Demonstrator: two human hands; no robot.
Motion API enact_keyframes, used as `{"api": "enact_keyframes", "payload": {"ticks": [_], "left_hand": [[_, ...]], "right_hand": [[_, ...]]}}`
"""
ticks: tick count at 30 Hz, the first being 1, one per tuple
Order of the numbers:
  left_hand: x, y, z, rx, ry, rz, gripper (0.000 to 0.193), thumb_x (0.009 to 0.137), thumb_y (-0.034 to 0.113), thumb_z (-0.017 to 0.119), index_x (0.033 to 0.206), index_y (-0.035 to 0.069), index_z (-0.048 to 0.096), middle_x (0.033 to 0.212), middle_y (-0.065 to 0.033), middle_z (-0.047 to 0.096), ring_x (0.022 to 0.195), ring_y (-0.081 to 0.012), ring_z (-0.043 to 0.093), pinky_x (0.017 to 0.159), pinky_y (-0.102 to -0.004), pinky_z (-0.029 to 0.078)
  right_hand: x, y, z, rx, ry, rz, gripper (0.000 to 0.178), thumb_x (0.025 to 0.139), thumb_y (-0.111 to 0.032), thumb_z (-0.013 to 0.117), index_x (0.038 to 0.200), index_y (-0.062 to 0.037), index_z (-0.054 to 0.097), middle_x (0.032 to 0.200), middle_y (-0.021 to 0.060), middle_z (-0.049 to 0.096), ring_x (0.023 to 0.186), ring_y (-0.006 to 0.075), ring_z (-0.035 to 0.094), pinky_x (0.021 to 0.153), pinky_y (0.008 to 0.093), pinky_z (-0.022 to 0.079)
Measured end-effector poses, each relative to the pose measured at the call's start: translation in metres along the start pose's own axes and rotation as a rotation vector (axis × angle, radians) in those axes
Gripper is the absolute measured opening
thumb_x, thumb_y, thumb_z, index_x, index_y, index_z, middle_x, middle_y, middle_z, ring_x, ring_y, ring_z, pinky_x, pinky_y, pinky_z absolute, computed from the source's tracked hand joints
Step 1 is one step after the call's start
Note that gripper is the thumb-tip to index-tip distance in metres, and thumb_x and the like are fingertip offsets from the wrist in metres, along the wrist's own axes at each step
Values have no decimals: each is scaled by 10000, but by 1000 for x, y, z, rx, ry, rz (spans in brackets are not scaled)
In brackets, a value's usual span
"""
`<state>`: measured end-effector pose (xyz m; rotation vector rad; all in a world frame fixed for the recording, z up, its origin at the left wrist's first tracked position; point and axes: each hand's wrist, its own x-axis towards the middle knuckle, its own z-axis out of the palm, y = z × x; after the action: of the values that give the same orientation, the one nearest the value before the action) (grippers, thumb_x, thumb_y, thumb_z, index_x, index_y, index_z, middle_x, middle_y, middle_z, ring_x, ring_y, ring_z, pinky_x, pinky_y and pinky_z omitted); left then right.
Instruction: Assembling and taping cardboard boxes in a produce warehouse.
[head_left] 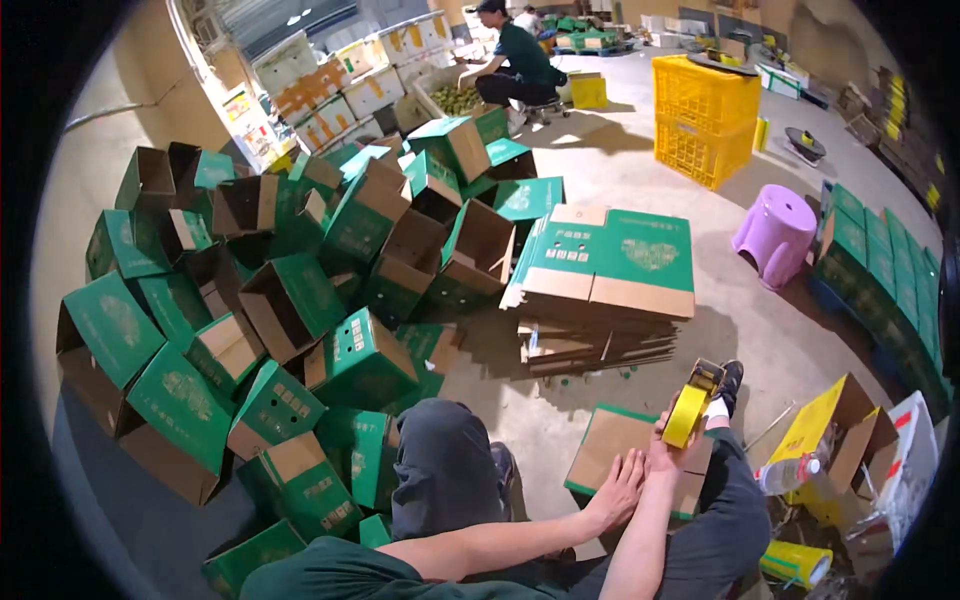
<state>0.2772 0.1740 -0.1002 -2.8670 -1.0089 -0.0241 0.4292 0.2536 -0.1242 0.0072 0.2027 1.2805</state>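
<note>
My right hand (668, 456) grips a tape dispenser (706, 374) loaded with a roll of yellow tape (684, 416), raised above a carton. Beside my right wrist, my left hand (618, 492) lies with its fingers stretched out on the carton (608, 447). That carton has a brown cardboard face upward and green edges, and it sits on the floor between my legs. My forearms and hands cover part of it. Ahead of it stands a stack of flattened green cartons (612, 255), their brown edges uneven.
A large heap of open green boxes (290, 305) fills the left side. Two stacked yellow crates (704, 122) and a purple stool (776, 236) stand ahead right. At my right lie a plastic bottle (786, 474) and cardboard scraps. Another person (524, 62) sits by a fruit-filled bin (452, 98).
</note>
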Motion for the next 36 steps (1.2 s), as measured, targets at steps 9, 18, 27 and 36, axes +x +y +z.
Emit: {"api": "enact_keyframes", "payload": {"ticks": [9,18,27,36], "left_hand": [[9,7,-13,-16,-56,-22,681,973,277,462,1542,-81,350,1566,-312,383,1499,-458,329,1213,-575,291],[11,-8,-14,11,-64,19,678,943,253,505,1529,-63,379,1557,-278,422,1492,-432,358,1214,-559,297],[8,-13,-18,-80,-50,15,717,906,193,558,1537,-76,348,1582,-278,389,1512,-412,329,1239,-531,255],[7,-13,-21,-148,-43,-9,714,904,205,556,1527,-84,363,1583,-279,385,1506,-415,338,1245,-529,249]], "right_hand": [[2,-18,-21,-172,-15,-139,395,1061,-483,518,1234,-179,702,1078,-11,761,849,166,726,672,366,564],[5,-11,-7,-19,-146,-104,468,1057,-521,495,1283,-155,679,1117,47,758,858,222,735,668,440,590],[7,-7,-10,-59,-122,-133,418,1040,-469,551,1261,-144,692,1115,48,761,903,210,737,686,386,595],[7,-8,-12,-81,-34,-154,417,1002,-511,596,1235,-185,712,1059,46,771,804,267,726,633,393,557]]}}
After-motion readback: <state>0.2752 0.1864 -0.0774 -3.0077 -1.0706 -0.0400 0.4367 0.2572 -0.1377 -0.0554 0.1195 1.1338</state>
